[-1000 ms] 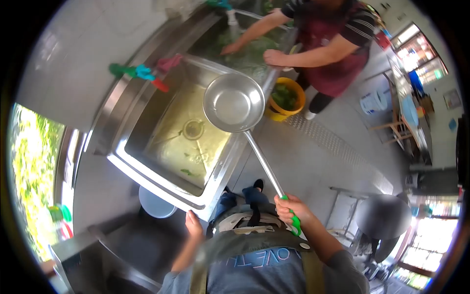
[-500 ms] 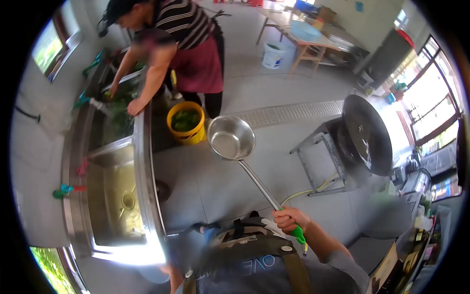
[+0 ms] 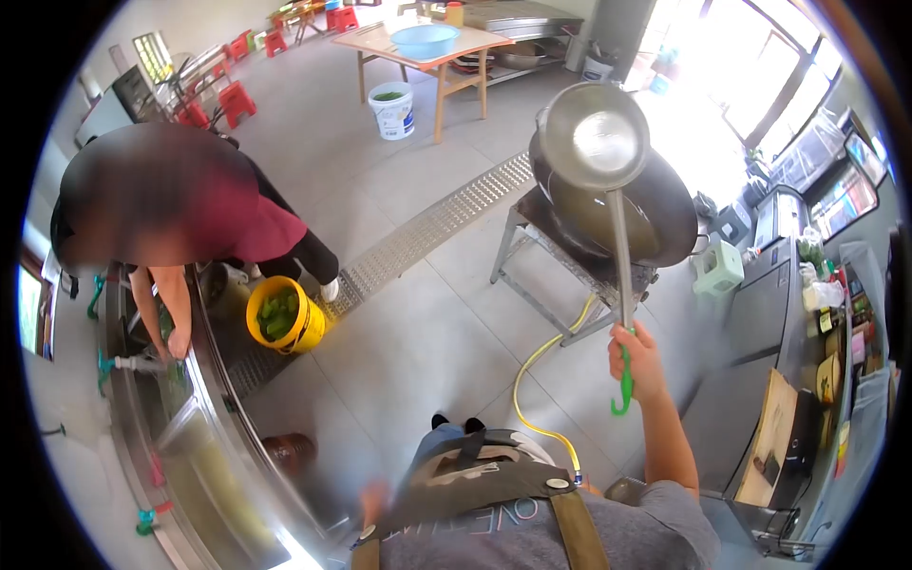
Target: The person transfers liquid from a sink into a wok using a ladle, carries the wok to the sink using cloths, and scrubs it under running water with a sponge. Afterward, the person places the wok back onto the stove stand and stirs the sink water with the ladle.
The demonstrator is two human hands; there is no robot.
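My right hand (image 3: 638,363) is closed around the green-hooked handle of a long metal ladle (image 3: 597,142). The ladle's round bowl is in front of a large dark wok (image 3: 665,223) and hides part of it; whether the two touch I cannot tell. Some liquid seems to lie in the wok, which rests on a metal stand (image 3: 513,242). Low in the view, beside my apron, my left hand (image 3: 375,499) is smeared by motion and its fingers cannot be made out. The steel sink (image 3: 204,465) lies to its left.
Another person (image 3: 275,214) bends over the sink, hands at its far basin. Near them stands a yellow bucket (image 3: 309,328) of green vegetables. A yellow hose (image 3: 522,370) crosses the floor to the stand. Farther off are a white bucket (image 3: 394,119) and a wooden table (image 3: 366,43).
My view has turned right, toward the wok. My right hand has carried the ladle from over the floor near the yellow bucket up to the wok. The other person is bent lower.
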